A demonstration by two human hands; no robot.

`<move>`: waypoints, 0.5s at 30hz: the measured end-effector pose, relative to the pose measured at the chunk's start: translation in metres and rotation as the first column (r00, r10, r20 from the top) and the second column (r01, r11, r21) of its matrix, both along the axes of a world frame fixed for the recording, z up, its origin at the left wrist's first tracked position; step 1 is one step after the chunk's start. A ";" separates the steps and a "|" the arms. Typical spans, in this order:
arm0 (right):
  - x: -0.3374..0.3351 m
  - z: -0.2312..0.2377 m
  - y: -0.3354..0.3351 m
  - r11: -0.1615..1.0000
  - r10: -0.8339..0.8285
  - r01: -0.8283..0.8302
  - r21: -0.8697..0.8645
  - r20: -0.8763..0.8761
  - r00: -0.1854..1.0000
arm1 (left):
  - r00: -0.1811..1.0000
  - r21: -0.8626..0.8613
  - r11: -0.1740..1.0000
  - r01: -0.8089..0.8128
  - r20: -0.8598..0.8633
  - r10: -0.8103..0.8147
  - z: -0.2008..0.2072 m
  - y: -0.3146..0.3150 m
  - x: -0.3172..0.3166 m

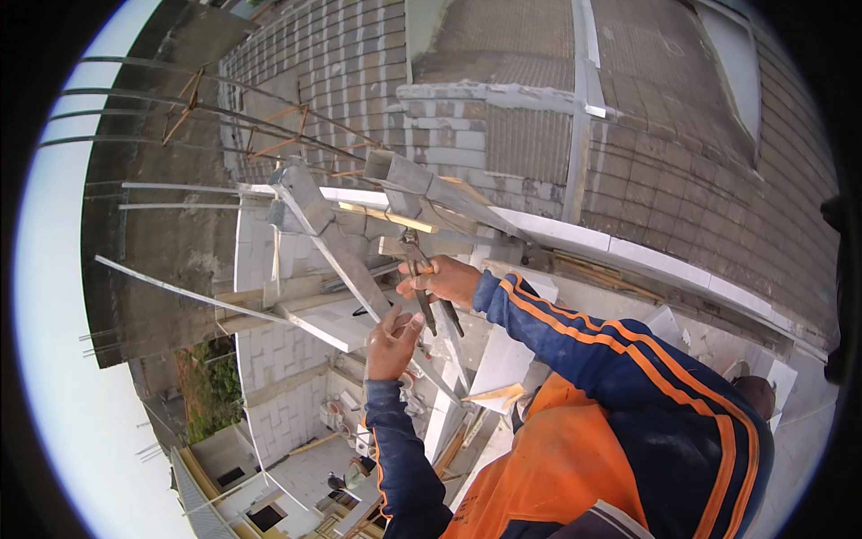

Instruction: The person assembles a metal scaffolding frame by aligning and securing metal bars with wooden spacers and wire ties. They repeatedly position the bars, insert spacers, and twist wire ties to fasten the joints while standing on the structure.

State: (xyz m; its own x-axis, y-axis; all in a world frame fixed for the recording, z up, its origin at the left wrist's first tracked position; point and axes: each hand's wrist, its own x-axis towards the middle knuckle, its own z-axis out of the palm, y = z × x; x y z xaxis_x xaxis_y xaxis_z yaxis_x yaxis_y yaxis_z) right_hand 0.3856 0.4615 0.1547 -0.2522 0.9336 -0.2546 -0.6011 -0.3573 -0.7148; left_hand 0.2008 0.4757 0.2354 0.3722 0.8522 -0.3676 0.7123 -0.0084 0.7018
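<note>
My right hand grips a pair of long-handled pincers. The jaws point up and away, beside a timber piece, and the two handles hang down, spread a little apart. Just below and to the left, my left hand is raised with its fingers curled and the thumb close to them. Whatever may be between those fingers is too small to make out. Behind both hands a grey metal beam slants from upper left to lower right. Near the pincer jaws lies a yellowish timber strip.
A second grey metal box beam crosses beyond my hands. Thin steel bars stick out to the left. A white block wall runs along the right. Far below on the left is a lower level with buckets and a person.
</note>
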 end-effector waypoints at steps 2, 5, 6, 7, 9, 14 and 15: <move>0.001 -0.010 -0.002 0.999 0.027 -0.030 0.011 0.198 0.980 | 0.999 0.198 0.980 0.021 -0.032 -0.015 0.014 -0.001 0.009; 0.004 -0.034 -0.017 0.998 0.065 -0.055 -0.038 0.348 0.935 | 0.969 0.179 0.978 -0.110 0.237 0.066 0.018 0.005 0.040; 0.005 -0.044 -0.025 0.993 0.111 -0.087 -0.076 0.425 0.898 | 0.944 0.095 0.981 -0.170 0.302 0.134 0.014 0.008 0.054; 0.008 -0.054 -0.033 0.988 0.154 -0.128 -0.086 0.555 0.818 | 0.899 0.009 0.978 -0.209 0.395 0.189 0.011 0.012 0.068; 0.012 -0.075 -0.057 0.975 0.219 -0.154 -0.161 0.574 0.789 | 0.791 -0.306 0.908 -0.286 0.460 0.404 0.002 0.024 0.093; 0.026 -0.120 -0.126 0.947 0.255 -0.082 -0.310 0.577 0.776 | 0.675 -0.495 0.799 -0.340 0.463 0.574 -0.013 0.033 0.126; 0.028 -0.127 -0.137 0.943 0.258 -0.070 -0.326 0.579 0.773 | 0.664 -0.495 0.796 -0.348 0.469 0.582 -0.014 0.033 0.128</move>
